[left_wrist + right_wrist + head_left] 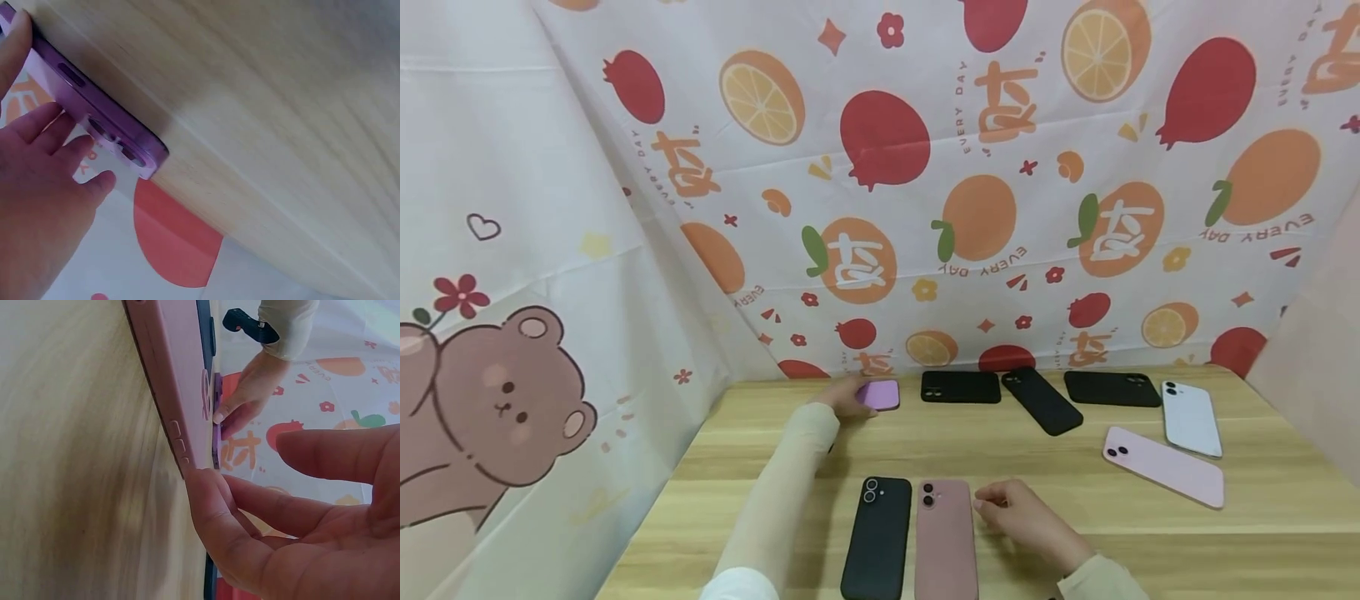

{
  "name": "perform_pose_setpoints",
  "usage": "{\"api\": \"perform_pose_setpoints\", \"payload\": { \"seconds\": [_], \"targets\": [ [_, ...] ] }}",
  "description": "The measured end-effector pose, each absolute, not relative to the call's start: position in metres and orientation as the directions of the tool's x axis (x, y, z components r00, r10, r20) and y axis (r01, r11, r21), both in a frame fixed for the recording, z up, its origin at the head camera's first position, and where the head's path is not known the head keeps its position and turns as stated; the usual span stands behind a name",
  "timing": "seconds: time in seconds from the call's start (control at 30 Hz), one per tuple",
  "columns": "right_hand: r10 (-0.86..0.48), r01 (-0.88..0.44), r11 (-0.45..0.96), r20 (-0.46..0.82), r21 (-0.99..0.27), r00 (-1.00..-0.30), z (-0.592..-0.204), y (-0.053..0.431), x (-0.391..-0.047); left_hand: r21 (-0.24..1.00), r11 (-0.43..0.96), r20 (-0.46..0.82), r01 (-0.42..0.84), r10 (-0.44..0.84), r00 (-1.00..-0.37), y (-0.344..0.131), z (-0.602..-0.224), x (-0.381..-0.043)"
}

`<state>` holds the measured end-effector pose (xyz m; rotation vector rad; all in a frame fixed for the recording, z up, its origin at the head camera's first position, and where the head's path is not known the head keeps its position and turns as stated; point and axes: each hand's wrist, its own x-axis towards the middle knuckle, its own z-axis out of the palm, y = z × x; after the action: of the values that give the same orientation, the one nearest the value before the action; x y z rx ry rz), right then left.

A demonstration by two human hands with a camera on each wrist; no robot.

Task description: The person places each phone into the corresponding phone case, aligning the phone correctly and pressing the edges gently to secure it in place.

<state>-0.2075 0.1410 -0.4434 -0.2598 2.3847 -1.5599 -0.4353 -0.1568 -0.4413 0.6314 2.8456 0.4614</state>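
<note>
At the back left of the table, my left hand point(847, 396) grips a purple phone case point(883, 395) that lies flat. In the left wrist view the thumb rests on one long edge of the purple case point(94, 106), with the fingers along the opposite side and the camera cutouts uncovered. Near the front, my right hand point(1026, 518) is beside a dusty-pink phone case point(946, 537), fingers loosely bent. Its fingertips point(203, 481) are right at the pink case's side edge, and the thumb stands apart. A black phone case point(877, 537) lies just left of the pink one.
Along the back lie a black case point(961, 387), a slanted black case point(1042, 402) and another black case point(1112, 389). At the right are a white case point(1192, 419) and a light-pink case point(1165, 467). A fruit-patterned cloth point(1045, 287) hangs behind the wooden table point(1045, 467).
</note>
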Motion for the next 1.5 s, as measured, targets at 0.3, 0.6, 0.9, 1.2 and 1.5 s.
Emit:
{"api": "perform_pose_setpoints", "payload": {
  "seconds": [0.3, 0.6, 0.9, 1.2, 1.5],
  "targets": [
    [-0.347, -0.063, 0.362, -0.072, -0.930, -0.935, -0.448, 0.140, -0.206, 0.318, 0.832, -0.010, 0.455, 0.482, -0.876, -0.164, -0.450, -0.438],
    [-0.367, -0.084, 0.339, -0.050, -0.937, -0.929, -0.446, 0.140, -0.205, 0.308, 0.835, 0.070, 0.455, 0.458, -0.886, -0.164, -0.449, -0.432],
    [-0.318, -0.056, 0.369, -0.069, -0.928, -0.946, -0.446, 0.144, -0.205, 0.355, 0.762, 0.116, 0.541, 0.539, -0.835, -0.161, -0.440, -0.415],
    [-0.315, -0.085, 0.377, -0.041, -0.922, -0.948, -0.444, 0.145, -0.205, 0.350, 0.714, 0.132, 0.607, 0.604, -0.786, -0.148, -0.422, -0.391],
    [-0.211, -0.015, 0.391, -0.073, -0.920, -0.975, -0.442, 0.143, -0.208, 0.370, 0.652, 0.139, 0.661, 0.665, -0.734, -0.138, -0.405, -0.361]
  ]
}}
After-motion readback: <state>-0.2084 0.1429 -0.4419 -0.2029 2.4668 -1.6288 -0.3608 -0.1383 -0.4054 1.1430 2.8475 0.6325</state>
